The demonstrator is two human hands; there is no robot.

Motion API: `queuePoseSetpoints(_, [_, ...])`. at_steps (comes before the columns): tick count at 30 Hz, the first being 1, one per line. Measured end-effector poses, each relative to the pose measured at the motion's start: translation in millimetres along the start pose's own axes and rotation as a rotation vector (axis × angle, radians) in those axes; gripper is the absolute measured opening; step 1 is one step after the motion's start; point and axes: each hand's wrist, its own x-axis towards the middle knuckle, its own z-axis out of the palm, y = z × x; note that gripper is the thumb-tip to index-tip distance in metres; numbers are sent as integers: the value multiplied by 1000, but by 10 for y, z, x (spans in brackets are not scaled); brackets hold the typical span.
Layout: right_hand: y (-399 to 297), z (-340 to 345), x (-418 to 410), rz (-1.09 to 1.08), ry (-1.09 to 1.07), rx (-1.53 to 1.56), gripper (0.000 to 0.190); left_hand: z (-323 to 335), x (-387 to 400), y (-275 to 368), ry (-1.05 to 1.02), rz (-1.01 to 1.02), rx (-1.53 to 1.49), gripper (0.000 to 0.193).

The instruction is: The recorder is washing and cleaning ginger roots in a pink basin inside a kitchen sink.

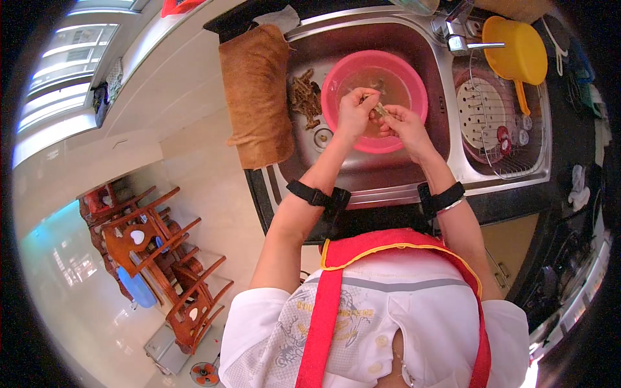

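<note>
Over a pink plastic basin (335, 119) of cloudy water in the steel sink, my left hand (356, 109) and my right hand (402, 123) pinch the two ends of a small pale greenish-brown strip (381, 110). What the strip is made of I cannot tell. Some dark bits (381, 83) lie in the water beyond my fingers. Left of the basin, a pile of brown, stringy pieces (305, 97) rests on the sink floor, near the drain (322, 137). Both my forearms wear black straps.
A brown towel (259, 97) drapes over the sink's left edge. The chrome faucet (458, 43) stands at the back right. The right-hand sink bowl holds a wire rack (516, 165) and a perforated white disc (478, 114), with a yellow plastic dipper (519, 51) above them.
</note>
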Motion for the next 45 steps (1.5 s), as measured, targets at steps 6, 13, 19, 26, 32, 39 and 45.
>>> queuePoseSetpoints(6, [25,-53,16,57,17,-27,18,-33,-65,24,-123,-31,18,18])
queuePoseSetpoints(13, [27,-73,31,55,89,33,14,-68,-91,155,-239,-44,48,26])
queuePoseSetpoints(19, [64,-109,66,38,89,59,12,-53,-61,192,-220,-209,-144,26])
queuePoseSetpoints(26, [67,-141,67,34,1,68,12,-51,-43,135,-207,-246,-136,19])
queuePoseSetpoints(32, [-8,-91,38,29,-26,114,13,-67,4,47,-163,-342,-312,14])
queuePoseSetpoints(39, [29,-150,73,23,41,186,12,-12,-65,135,-247,-284,-258,21])
queuePoseSetpoints(45, [67,-158,71,43,-18,270,12,-30,-46,205,-276,-334,-114,17])
